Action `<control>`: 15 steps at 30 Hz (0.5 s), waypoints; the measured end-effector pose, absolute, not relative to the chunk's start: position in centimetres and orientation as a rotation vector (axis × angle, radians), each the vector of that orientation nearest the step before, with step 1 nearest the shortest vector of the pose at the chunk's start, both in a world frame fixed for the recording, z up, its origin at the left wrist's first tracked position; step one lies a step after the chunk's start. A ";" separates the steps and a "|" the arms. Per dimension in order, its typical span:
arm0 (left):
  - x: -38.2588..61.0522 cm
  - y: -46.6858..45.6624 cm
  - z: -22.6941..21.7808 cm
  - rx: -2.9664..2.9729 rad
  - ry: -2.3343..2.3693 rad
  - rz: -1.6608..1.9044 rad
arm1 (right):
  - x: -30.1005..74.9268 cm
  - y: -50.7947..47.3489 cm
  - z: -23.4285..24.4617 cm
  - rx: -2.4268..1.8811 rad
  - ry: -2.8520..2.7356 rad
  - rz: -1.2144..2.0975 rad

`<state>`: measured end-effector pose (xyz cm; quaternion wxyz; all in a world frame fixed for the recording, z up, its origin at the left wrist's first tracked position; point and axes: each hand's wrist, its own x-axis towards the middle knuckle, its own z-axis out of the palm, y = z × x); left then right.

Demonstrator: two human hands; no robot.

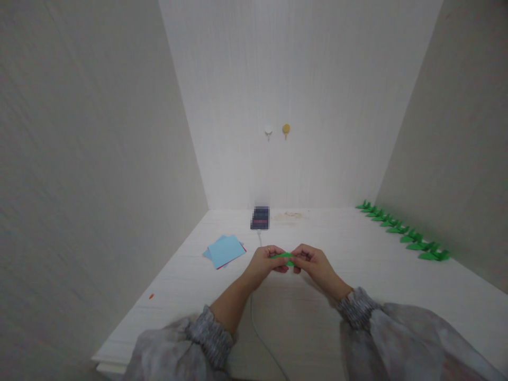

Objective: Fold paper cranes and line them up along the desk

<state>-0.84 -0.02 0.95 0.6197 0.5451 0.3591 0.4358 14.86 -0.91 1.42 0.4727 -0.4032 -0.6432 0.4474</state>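
Both my hands meet above the middle of the white desk (357,286), pinching a small folded piece of green paper (284,257) between them. My left hand (265,264) grips its left end and my right hand (313,263) grips its right end. Most of the paper is hidden by my fingers. A stack of square sheets, light blue on top (225,250), lies on the desk to the left of my left hand.
A row of several folded green paper pieces (405,230) lines the right wall. A dark phone (260,217) lies at the back with a white cable (257,317) running toward me. Two small hooks (278,130) hang on the back wall. A tiny red scrap (151,296) lies at the left.
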 end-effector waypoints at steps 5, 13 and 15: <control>-0.8 0.0 1.1 1.267 0.847 1.021 | 14.9 -0.8 1.2 -0.968 -1.600 1.073; -0.6 -0.2 1.4 1.248 0.837 1.056 | 15.3 -0.4 1.0 -0.799 -1.702 0.988; -0.7 -0.2 1.2 1.236 0.822 1.056 | 15.3 -0.4 1.1 -0.749 -1.701 1.000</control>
